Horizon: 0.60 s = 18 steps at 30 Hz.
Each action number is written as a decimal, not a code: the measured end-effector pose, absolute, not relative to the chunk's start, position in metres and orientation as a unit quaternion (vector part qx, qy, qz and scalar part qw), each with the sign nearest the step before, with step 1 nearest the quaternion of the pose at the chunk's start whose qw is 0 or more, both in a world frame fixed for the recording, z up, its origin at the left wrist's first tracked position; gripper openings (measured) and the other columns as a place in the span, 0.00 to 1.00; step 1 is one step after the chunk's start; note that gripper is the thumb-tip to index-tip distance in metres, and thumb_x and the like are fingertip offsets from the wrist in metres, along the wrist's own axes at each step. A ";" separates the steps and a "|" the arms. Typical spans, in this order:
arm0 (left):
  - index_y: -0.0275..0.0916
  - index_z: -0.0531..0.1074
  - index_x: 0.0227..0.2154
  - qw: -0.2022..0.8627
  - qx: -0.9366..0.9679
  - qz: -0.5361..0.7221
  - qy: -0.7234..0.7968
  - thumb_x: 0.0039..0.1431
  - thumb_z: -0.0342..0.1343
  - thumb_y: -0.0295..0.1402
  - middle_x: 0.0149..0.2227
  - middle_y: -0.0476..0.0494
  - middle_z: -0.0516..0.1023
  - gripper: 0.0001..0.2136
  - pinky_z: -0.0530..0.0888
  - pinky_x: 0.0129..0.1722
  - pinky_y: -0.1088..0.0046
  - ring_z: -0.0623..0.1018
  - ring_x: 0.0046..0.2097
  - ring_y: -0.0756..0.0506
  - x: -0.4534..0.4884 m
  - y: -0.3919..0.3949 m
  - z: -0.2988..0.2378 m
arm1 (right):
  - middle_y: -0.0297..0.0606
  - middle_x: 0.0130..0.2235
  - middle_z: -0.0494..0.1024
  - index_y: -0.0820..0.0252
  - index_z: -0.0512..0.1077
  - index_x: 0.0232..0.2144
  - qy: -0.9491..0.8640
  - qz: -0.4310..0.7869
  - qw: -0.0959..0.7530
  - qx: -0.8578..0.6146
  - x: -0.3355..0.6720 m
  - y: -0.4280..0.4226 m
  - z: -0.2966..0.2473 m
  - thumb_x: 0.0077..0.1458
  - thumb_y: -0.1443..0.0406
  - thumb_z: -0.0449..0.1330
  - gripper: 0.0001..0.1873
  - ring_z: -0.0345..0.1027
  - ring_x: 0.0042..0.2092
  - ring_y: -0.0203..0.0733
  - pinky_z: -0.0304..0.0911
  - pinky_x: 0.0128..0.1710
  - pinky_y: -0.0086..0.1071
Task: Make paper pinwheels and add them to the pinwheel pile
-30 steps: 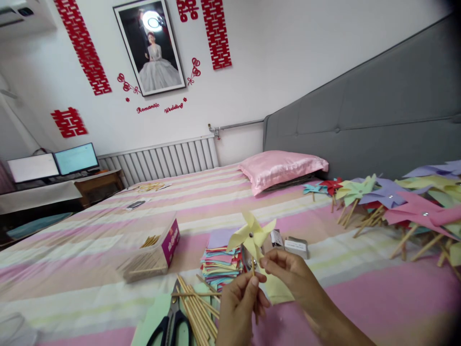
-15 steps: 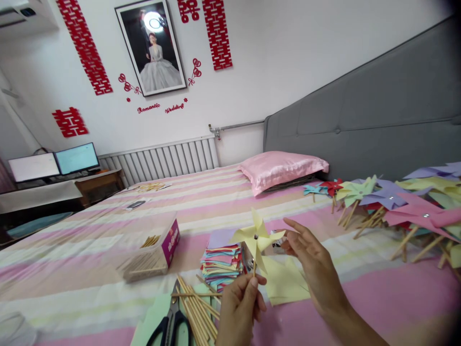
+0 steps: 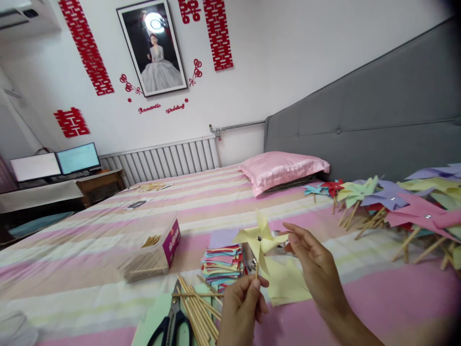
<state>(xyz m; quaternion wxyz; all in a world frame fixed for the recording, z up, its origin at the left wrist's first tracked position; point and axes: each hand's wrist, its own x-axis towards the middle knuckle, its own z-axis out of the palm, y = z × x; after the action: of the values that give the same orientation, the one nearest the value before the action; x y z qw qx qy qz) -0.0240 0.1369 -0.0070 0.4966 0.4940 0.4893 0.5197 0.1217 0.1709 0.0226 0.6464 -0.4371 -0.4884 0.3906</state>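
Note:
My left hand [image 3: 245, 302] pinches the wooden stick of a pale yellow paper pinwheel [image 3: 263, 244], which stands upright above the bed with a small dark fastener at its centre. My right hand [image 3: 319, 266] is open beside it, its fingers stretched out at the tip of the right blade; whether they touch it I cannot tell. Behind the pinwheel lie pale yellow paper sheets [image 3: 286, 286]. To its left rises a stack of coloured paper squares [image 3: 222, 264]. Wooden sticks [image 3: 197, 307] and dark-handled scissors [image 3: 175, 319] lie left of my left hand, on green paper [image 3: 151, 317].
A clear plastic box [image 3: 151, 259] with short sticks sits on the striped bed at left. Finished pinwheels [image 3: 406, 211] in several colours crowd the right side. Farther back are a pink pillow [image 3: 283, 168], a phone-like dark object [image 3: 137, 204] and a grey headboard [image 3: 374, 105].
The pinwheel and my left hand have shifted very slightly to the right in the view. Its blades are turned a little differently. My right hand stays open beside it.

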 end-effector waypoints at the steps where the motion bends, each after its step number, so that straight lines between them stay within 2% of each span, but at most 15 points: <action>1: 0.32 0.72 0.27 0.499 0.495 0.516 0.489 0.49 0.53 0.46 0.13 0.54 0.63 0.18 0.53 0.16 0.80 0.60 0.15 0.55 -0.024 0.137 -0.008 | 0.38 0.37 0.73 0.57 0.69 0.41 -0.486 0.389 0.649 -0.437 0.122 0.171 0.023 0.51 0.55 0.54 0.18 0.65 0.36 0.42 0.60 0.37 0.32; 5: 0.33 0.72 0.27 0.498 0.498 0.510 0.494 0.48 0.52 0.46 0.13 0.54 0.64 0.18 0.53 0.16 0.80 0.60 0.15 0.55 -0.025 0.137 -0.008 | 0.35 0.28 0.72 0.59 0.73 0.32 -0.490 0.373 0.641 -0.457 0.121 0.172 0.020 0.51 0.55 0.54 0.14 0.64 0.32 0.42 0.58 0.33 0.30; 18: 0.31 0.70 0.28 0.498 0.489 0.525 0.487 0.50 0.52 0.43 0.14 0.53 0.64 0.17 0.54 0.17 0.80 0.59 0.15 0.55 -0.025 0.137 -0.004 | 0.32 0.22 0.68 0.61 0.74 0.31 -0.551 0.415 0.591 -0.418 0.108 0.170 0.013 0.53 0.56 0.53 0.16 0.64 0.31 0.40 0.57 0.33 0.29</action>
<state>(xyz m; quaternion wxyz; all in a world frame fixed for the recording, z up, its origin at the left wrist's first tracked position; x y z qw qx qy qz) -0.0249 0.1365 -0.0041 0.4983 0.4891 0.4868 0.5249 0.1081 0.1702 0.0126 0.5910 -0.4184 -0.5507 0.4152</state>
